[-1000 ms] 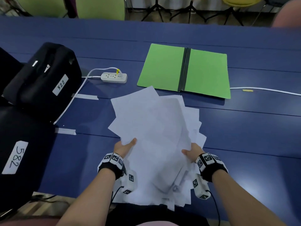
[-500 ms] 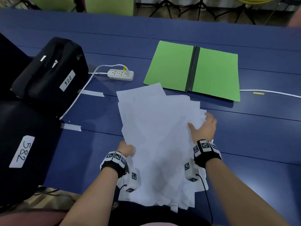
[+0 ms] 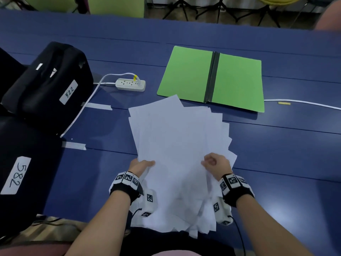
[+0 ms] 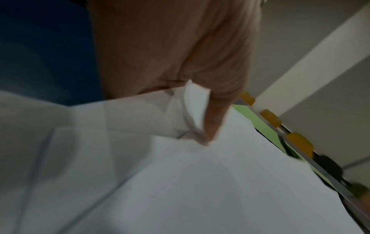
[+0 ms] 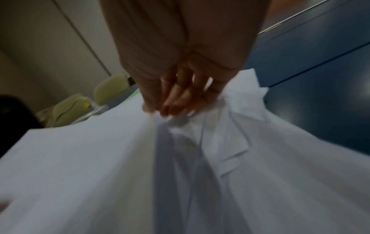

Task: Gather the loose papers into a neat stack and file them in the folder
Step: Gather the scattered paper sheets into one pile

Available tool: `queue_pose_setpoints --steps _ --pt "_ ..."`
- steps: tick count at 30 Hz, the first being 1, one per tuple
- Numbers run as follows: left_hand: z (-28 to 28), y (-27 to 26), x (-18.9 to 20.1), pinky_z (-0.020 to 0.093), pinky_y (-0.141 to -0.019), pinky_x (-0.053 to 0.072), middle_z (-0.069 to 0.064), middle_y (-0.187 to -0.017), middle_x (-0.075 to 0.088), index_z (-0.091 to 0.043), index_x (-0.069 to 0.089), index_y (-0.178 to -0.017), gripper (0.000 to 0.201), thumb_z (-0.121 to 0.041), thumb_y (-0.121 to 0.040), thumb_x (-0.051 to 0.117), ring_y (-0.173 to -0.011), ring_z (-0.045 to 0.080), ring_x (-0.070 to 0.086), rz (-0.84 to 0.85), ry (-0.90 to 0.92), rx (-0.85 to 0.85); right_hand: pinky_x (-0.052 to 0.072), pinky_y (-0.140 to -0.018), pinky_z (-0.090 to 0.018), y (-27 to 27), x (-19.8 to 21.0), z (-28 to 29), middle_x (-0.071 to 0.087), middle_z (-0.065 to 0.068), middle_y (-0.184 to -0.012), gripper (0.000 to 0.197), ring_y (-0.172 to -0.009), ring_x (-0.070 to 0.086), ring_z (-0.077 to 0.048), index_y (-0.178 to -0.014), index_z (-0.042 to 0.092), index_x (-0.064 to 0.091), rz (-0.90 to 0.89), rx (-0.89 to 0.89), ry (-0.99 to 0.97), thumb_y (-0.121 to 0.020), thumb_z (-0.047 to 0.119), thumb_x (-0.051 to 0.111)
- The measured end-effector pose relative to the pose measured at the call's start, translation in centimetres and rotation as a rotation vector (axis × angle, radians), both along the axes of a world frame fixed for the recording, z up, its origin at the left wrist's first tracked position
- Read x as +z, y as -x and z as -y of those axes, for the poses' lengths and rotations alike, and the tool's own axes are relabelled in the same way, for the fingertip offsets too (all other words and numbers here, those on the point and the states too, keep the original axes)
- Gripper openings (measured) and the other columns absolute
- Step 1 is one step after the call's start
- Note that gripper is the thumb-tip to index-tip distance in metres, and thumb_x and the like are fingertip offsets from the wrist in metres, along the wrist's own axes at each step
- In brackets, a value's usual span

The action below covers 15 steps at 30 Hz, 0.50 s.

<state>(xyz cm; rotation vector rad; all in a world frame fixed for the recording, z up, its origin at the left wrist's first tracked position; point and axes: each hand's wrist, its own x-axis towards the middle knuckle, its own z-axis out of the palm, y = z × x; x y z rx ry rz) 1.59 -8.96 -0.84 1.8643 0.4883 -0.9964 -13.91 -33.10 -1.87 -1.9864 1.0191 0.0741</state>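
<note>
A fanned, uneven pile of white papers [image 3: 177, 137] lies on the blue table [image 3: 276, 154], its near end hanging over the front edge. My left hand [image 3: 143, 165] grips the pile's left edge, thumb on top. In the left wrist view the thumb [image 4: 216, 114] presses on the papers [image 4: 220, 182]. My right hand [image 3: 215, 163] holds the right edge, fingers curled. The right wrist view shows its fingers [image 5: 180, 98] bunching the sheets [image 5: 200, 158]. The green folder [image 3: 188, 74] lies open and flat beyond the pile, dark spine in the middle.
A white power strip [image 3: 130, 85] with its cable lies left of the folder. Two black cases labelled 522 [image 3: 49, 85] and 582 [image 3: 24, 172] stand at the left. Another white cable [image 3: 304, 103] runs off to the right. Chairs stand beyond the table.
My right hand has come back from the pile's far right side to its near right edge and curled on the sheets. The fan of papers is narrower. My left hand keeps its hold.
</note>
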Motion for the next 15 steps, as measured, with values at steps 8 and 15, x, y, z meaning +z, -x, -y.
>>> queue_pose_setpoints --steps 8,15 --pt "2.0 -0.6 0.5 0.031 -0.086 0.041 0.010 -0.107 0.057 0.001 0.054 -0.107 0.023 0.010 -0.087 0.049 -0.101 0.023 0.053 0.165 -0.086 -0.201 0.039 -0.094 -0.032 3.1 0.7 3.9 0.047 -0.013 -0.138 0.068 -0.125 0.048 -0.031 -0.137 0.007 0.041 -0.065 -0.382 -0.143 -0.080 0.028 0.072" --pt "2.4 -1.7 1.0 0.036 -0.105 0.034 0.015 -0.145 0.039 0.006 0.025 -0.143 0.066 -0.014 -0.092 0.061 -0.134 0.032 0.040 0.033 -0.110 -0.223 0.042 -0.090 -0.030 1.7 1.6 3.1 0.060 -0.012 -0.121 0.047 -0.112 0.056 -0.026 -0.128 0.000 0.051 0.104 -0.254 -0.209 -0.085 0.010 0.066"
